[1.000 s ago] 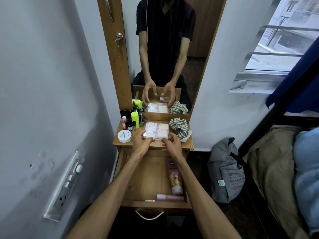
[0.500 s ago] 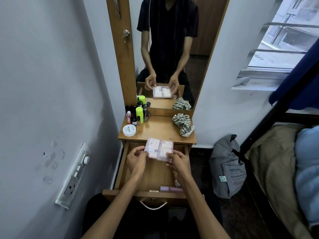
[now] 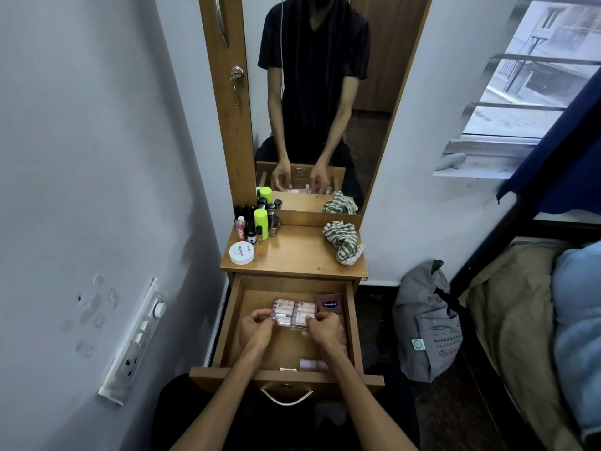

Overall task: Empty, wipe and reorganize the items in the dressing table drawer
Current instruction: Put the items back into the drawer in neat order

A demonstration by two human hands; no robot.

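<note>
The wooden drawer (image 3: pixel 227 323) of the dressing table stands pulled out. Inside it, a clear flat case of small pink and white items (image 3: pixel 295 313) rests low near the drawer's back. My left hand (image 3: pixel 255 327) grips the case's near left edge and my right hand (image 3: pixel 327 328) grips its near right edge. A brown Vaseline tube (image 3: pixel 330 304) lies along the drawer's right side, partly under my right hand. A pink tube (image 3: pixel 312 364) lies at the drawer's front. A striped cloth (image 3: pixel 343 240) sits bunched on the tabletop at the right.
On the tabletop's left stand several small bottles with a lime-green one (image 3: pixel 261 222), and a round white jar (image 3: pixel 241 252). A mirror (image 3: pixel 318 92) rises behind. A grey bag (image 3: pixel 426 323) leans on the floor at right, beside a bed (image 3: pixel 520 320). A switch panel (image 3: pixel 136 340) projects from the left wall.
Both hands lifted the clear case off the tabletop, brought it toward me and lowered it into the open drawer. The camera tilted down.
</note>
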